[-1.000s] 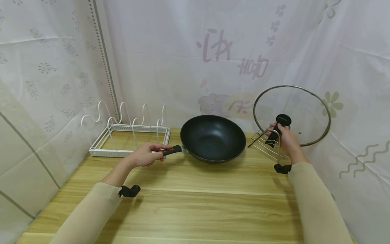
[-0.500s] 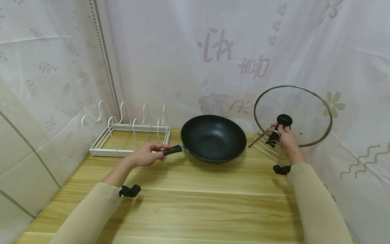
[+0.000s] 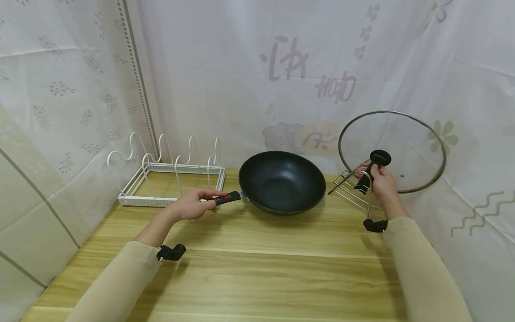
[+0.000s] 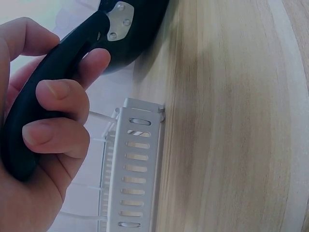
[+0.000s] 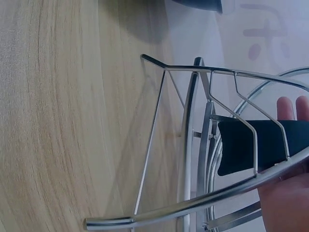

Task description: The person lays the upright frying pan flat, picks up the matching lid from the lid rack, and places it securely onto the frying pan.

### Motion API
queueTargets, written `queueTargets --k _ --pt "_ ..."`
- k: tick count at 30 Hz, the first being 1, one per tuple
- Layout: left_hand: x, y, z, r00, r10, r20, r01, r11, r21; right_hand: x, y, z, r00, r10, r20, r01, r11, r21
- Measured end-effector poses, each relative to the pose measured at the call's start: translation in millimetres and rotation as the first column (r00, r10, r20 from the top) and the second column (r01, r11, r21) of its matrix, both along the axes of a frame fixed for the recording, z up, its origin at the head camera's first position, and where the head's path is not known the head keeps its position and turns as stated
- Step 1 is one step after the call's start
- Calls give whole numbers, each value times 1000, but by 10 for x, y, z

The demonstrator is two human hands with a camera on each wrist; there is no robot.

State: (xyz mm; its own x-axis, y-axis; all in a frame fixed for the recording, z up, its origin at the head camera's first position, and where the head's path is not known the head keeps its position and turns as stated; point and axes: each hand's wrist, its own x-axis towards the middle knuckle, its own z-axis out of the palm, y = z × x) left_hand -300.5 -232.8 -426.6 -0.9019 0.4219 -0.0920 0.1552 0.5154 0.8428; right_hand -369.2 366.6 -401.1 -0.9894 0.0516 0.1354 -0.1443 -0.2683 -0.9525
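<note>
Head view: left hand curled round the wok handle, gripping it. Handle ran as the long axis from that grip away to the right and slightly back, ending at the wok, bowl open upward, sat flat on the table. White rack stood just behind the grip, to the far left. Right hand closed on the black lid handle, fingers wrapped round it under the knob. Glass lid stood on edge, nearly upright, its face turned toward the wok and the person, its rim spreading up and to the right of the grip. Wire stand sat directly below and in front of that grip, touching the table.

Left wrist view: fingers folded over the handle, thumb side hidden; handle led from the palm up to the riveted plate on the wok. Rack lay just beside the knuckles, on the table.

Right wrist view: fingertips showed past the lid handle, held behind the bars of the stand; table lay beyond the stand.
</note>
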Motion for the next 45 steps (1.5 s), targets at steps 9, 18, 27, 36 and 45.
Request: queueTargets --k 9,18,27,36,45 --pt "-7 -7 -30 1000 9 1 -9 1000 0 -16 53 36 999 -16 -36 18 999 44" --pt "3 -5 -22 1000 9 7 -9 1000 4 27 37 180 998 5 -68 -5 1000 1" --pt "-8 7 -11 1000 14 7 -14 1000 3 23 11 284 994 -78 -78 77 997 -17" --pt "-14 19 -20 1000 6 -9 -6 1000 2 35 -39 404 980 -148 -134 142 988 -56" --pt "-9 7 -9 1000 6 0 -6 1000 9 88 -76 570 979 -146 -145 133 987 -92"
